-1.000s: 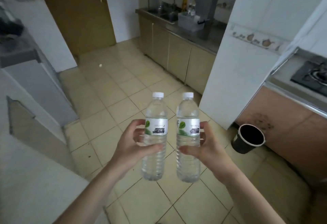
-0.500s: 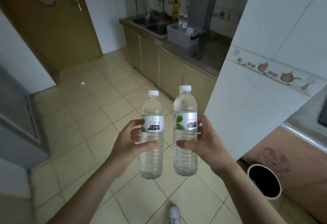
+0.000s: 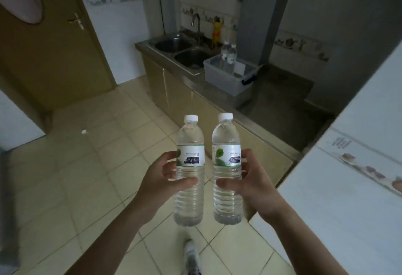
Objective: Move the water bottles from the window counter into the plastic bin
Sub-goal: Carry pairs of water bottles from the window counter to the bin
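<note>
My left hand grips one clear water bottle with a white cap and green-and-white label, held upright over the floor. Close beside it, my right hand grips a second matching water bottle, also upright. Far ahead on the steel counter stands the translucent plastic bin with a dark handle clip. Two more bottles stand upright in its far part.
A double steel sink with a tap lies left of the bin. Beige cabinets run under the counter. A white tiled wall corner juts in at right. A brown door is at left. My shoe shows on the tiled floor.
The view has advanced toward the sink counter and bin, which now look larger and nearer. The black bucket has left the frame. Both hands still hold their bottles upright.
</note>
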